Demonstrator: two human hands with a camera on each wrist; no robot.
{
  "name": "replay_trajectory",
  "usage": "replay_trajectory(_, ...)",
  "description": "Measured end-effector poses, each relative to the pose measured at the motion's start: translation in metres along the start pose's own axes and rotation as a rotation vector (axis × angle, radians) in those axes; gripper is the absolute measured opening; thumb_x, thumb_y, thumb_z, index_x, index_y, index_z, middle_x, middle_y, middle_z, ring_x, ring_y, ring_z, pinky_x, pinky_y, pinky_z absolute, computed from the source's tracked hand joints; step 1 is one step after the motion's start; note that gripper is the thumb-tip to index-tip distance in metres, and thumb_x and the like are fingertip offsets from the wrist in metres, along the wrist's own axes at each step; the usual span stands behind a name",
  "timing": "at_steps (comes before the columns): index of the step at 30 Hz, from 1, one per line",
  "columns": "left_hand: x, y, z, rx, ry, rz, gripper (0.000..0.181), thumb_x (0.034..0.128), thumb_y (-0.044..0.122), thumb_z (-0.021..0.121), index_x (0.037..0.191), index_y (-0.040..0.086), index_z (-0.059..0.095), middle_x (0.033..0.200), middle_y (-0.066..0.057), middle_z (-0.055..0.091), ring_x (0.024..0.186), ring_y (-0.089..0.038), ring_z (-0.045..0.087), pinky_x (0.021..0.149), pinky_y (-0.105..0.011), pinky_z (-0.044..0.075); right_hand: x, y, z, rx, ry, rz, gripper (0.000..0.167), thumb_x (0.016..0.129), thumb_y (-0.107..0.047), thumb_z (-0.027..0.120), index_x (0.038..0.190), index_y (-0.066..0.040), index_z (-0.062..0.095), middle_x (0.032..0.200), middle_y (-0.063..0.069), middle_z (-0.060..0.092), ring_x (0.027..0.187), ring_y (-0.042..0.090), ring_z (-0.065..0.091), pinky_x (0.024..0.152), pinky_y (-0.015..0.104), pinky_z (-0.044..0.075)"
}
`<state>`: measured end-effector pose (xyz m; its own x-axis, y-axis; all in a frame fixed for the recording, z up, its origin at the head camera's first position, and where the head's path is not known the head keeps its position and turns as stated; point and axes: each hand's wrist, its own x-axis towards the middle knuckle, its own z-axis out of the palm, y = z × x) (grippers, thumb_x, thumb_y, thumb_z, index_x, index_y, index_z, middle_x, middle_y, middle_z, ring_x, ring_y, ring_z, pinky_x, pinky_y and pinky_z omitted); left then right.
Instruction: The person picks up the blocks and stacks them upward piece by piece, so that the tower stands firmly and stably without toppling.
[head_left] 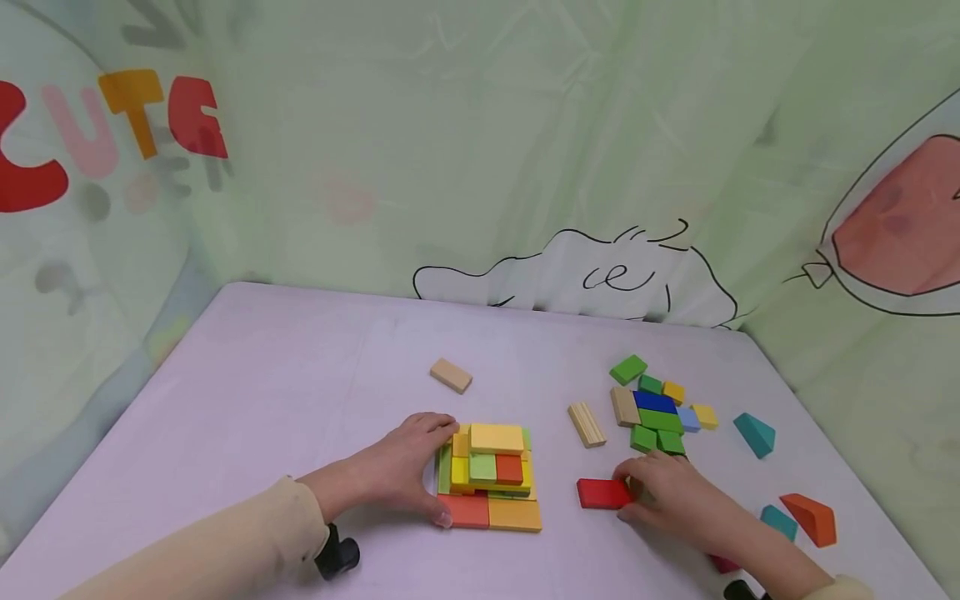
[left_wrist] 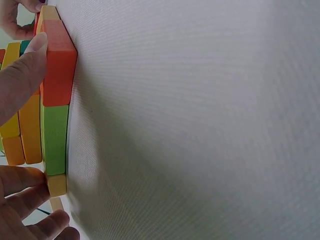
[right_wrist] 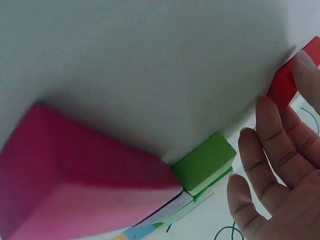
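A red rectangular block (head_left: 600, 493) is pinched at one end between the thumb and fingers of the right hand (head_left: 671, 492), an orange block (head_left: 813, 521) being set to that hand's right, while a stepped stack of coloured blocks (head_left: 497, 438) is touched along its side by the spread, unclenched left hand (head_left: 401, 467). Between the hands and slightly beyond them, a ridged light-wood piece (head_left: 587, 425) is seen; farther off, a multicoloured block cluster (head_left: 660, 421) is placed past the right hand, and a plain wooden block (head_left: 451, 376) past the left.
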<state>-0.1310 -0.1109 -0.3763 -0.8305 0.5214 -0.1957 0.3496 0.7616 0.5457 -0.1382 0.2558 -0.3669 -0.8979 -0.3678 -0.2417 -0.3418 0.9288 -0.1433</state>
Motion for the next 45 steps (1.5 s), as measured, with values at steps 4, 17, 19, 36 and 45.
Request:
replay_trajectory(4, 0.0, 0.0, 0.0, 0.001, 0.0, 0.002, 0.107, 0.0704, 0.046, 0.093, 0.155, 0.006, 0.041, 0.162, -0.01, 0.038, 0.152, -0.032, 0.031, 0.123, -0.051, 0.035, -0.003, 0.0, 0.0, 0.026, 0.003, 0.047, 0.044, 0.073, -0.028, 0.092, 0.11, -0.016, 0.072, 0.086, -0.01, 0.063, 0.089, 0.011, 0.054, 0.081, 0.04, 0.054)
replay_trajectory(17, -0.001, -0.001, 0.001, -0.005, -0.007, -0.001, 0.107, 0.0705, 0.045, 0.093, 0.155, 0.006, 0.041, 0.162, -0.01, 0.038, 0.151, -0.032, 0.031, 0.123, -0.052, 0.034, -0.011, -0.001, 0.0, 0.043, 0.076, -0.013, 0.036, 0.074, -0.03, 0.091, 0.105, -0.02, 0.075, 0.097, -0.012, 0.069, 0.094, 0.009, 0.06, 0.081, 0.038, 0.061)
replay_trajectory(19, -0.001, -0.001, 0.001, -0.006, -0.009, -0.007, 0.107, 0.0704, 0.046, 0.093, 0.155, 0.006, 0.041, 0.162, -0.01, 0.037, 0.152, -0.031, 0.031, 0.123, -0.052, 0.035, -0.012, -0.006, -0.007, 0.068, 0.117, -0.035, 0.035, 0.075, -0.029, 0.09, 0.105, -0.02, 0.075, 0.097, -0.011, 0.07, 0.093, 0.009, 0.061, 0.078, 0.035, 0.061)
replay_trajectory(36, 0.001, -0.001, 0.002, -0.018, -0.003, -0.001, 0.104, 0.0708, 0.045, 0.092, 0.155, 0.008, 0.042, 0.161, -0.009, 0.038, 0.151, -0.03, 0.031, 0.12, -0.052, 0.038, 0.003, -0.105, -0.027, -0.171, 0.45, -0.379, 0.035, 0.077, -0.032, 0.089, 0.106, -0.022, 0.074, 0.1, -0.008, 0.073, 0.099, 0.013, 0.066, 0.09, 0.042, 0.058)
replay_trajectory(45, 0.001, 0.0, 0.001, -0.009, 0.008, 0.015, 0.104, 0.0707, 0.043, 0.092, 0.154, 0.007, 0.042, 0.16, -0.01, 0.039, 0.15, -0.031, 0.032, 0.121, -0.051, 0.038, 0.008, -0.109, -0.025, -0.203, 0.476, -0.412, 0.034, 0.077, -0.034, 0.089, 0.105, -0.02, 0.074, 0.099, -0.007, 0.073, 0.096, 0.012, 0.066, 0.089, 0.041, 0.057)
